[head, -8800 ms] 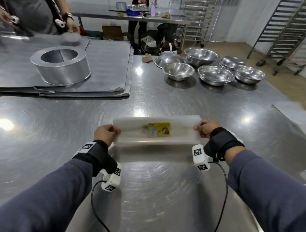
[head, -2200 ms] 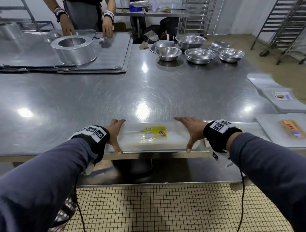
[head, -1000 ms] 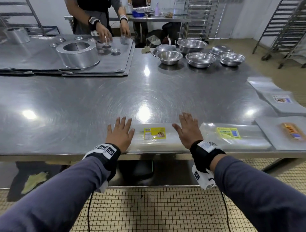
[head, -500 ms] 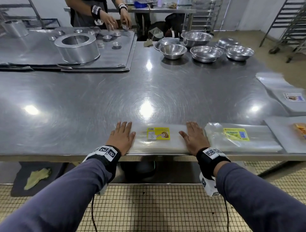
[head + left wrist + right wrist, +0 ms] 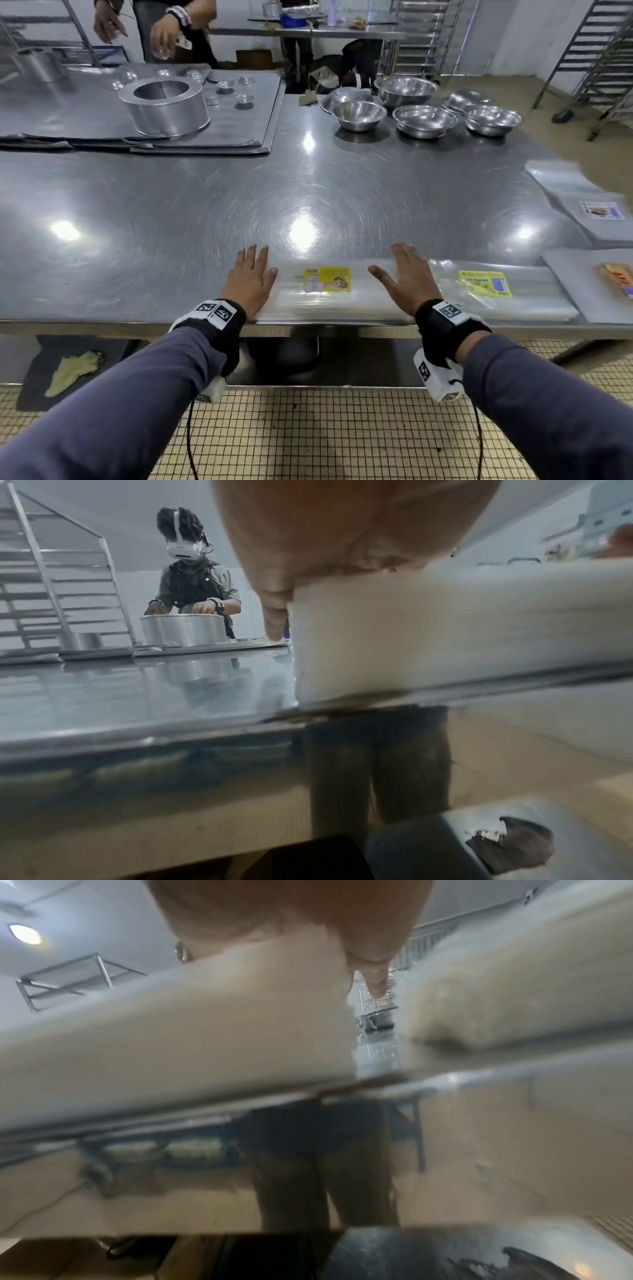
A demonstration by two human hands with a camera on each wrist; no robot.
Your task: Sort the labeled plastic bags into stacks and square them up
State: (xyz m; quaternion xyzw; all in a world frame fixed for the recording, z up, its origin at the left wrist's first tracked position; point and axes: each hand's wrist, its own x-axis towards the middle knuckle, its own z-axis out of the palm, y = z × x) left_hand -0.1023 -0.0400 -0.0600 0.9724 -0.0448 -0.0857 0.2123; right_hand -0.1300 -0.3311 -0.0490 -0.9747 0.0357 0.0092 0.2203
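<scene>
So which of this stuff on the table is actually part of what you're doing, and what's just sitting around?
In use:
left hand
right hand
yellow-label bag stack
pandan-label stack
stacks at right

Lying about:
steel bowls
ring mould
metal sheets

A brushed steel surface (image 5: 205, 212) carries a stack of clear bags with a yellow label (image 5: 325, 294) at its near edge, a second stack labelled in green and yellow (image 5: 496, 291) just beside it, and more stacks (image 5: 582, 205) at the right. Steel bowls (image 5: 424, 120) and flat metal trays (image 5: 239, 137) sit at the far side.
</scene>
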